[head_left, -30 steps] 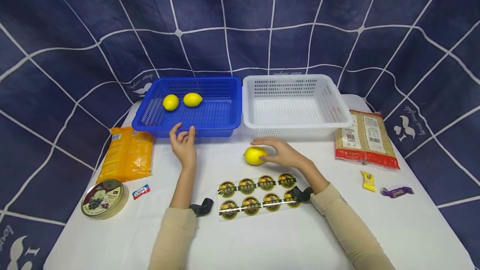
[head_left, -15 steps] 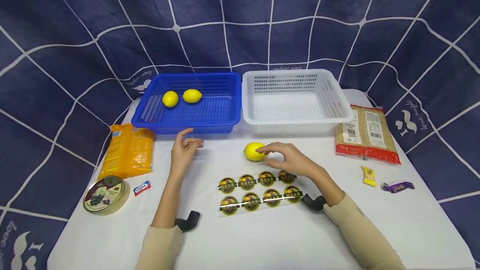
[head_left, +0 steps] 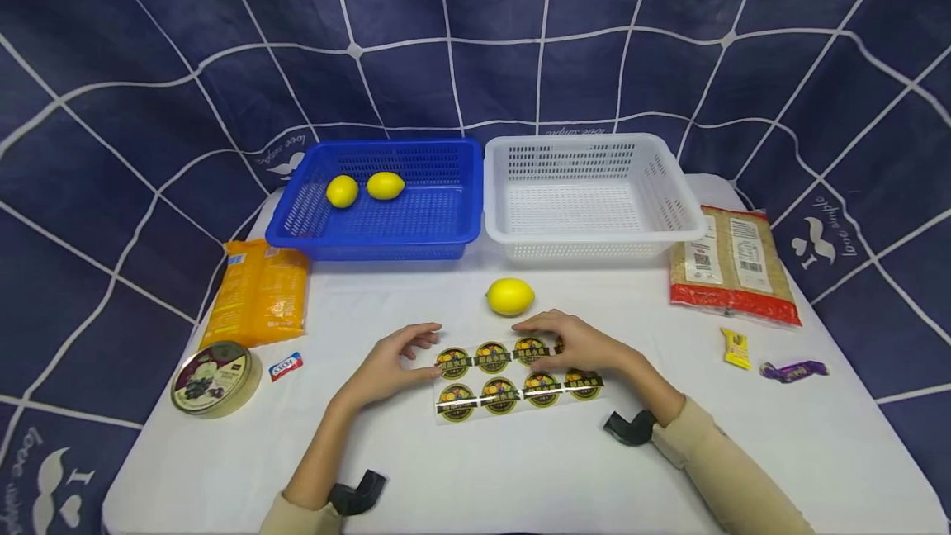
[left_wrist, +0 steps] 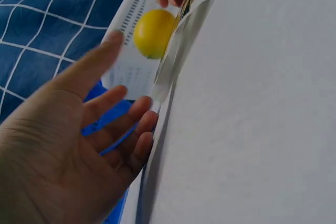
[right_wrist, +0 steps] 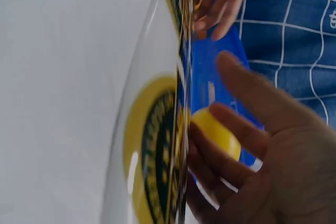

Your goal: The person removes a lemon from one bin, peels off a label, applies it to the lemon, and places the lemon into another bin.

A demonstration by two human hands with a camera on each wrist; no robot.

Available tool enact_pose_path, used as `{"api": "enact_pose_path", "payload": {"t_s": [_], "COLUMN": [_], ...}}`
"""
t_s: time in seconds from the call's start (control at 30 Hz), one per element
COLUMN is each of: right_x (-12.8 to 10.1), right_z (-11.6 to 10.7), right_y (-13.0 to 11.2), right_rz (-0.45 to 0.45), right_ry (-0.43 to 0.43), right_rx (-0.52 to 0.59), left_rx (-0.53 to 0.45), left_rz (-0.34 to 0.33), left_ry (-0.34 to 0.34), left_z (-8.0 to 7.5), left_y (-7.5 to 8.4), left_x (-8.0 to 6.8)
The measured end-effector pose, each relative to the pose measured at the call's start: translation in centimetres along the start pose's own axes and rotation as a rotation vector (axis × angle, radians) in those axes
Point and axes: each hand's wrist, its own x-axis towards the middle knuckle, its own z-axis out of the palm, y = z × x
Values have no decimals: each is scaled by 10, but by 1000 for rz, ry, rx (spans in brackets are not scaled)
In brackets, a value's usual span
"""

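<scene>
White tabletop [head_left: 513, 473], hands [head_left: 388, 364] [head_left: 581, 343] loosely spread, sticker sheet [head_left: 499, 393] beside left, partly under right.

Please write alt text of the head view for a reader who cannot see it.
A person's left hand is at the left edge of a sheet of round stickers, and the right hand over its right part. It lies on a white table, one lemon just beyond; behind, a blue basket holding two lemons stands left of a white basket.
</scene>
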Motion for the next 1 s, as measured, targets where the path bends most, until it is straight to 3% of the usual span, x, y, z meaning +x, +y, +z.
{"api": "enact_pose_path", "payload": {"t_s": [0.3, 0.67, 0.9, 1.0], "right_x": [0, 1, 4, 5], "right_z": [7, 9, 10, 10], "right_y": [1, 1, 2, 1], "right_rz": [12, 12, -9, 24], "right_ry": [-26, -17, 18, 32], "right_rx": [-132, -131, -121, -102], "left_rx": [73, 80, -39, -123], "left_rz": [54, 16, -17, -41], "left_ry": [13, 26, 66, 79], "left_z": [13, 15, 17, 15], "left_y": [-10, -8, -7, 7], "left_x": [1, 3, 5, 4]}}
